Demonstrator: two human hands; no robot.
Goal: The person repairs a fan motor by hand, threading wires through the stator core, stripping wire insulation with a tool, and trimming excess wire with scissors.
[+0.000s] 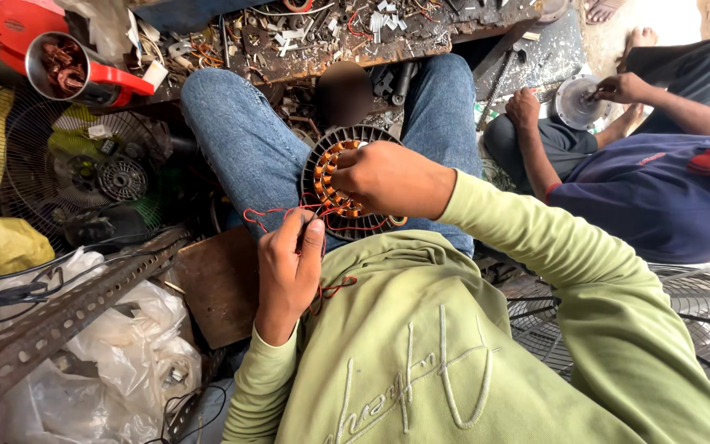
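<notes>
Green sweatshirt sleeves (421,345) fill the foreground; the round black fan-motor stator with copper coils (330,177) rests on the person's denim-clad lap (240,140); the right hand (388,177) grips its rim, fingers curled; the left hand (289,259) pinches thin red wire (260,215) just below it; a perforated steel angle bar (59,316) lies left; another person's hands (573,94) work nearby.

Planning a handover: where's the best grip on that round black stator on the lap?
Probably the black ribbed outer rim of the stator, from its upper left. The right hand covers the right side, copper coils fill the inner ring, and the left hand pinches red wires below.
</notes>
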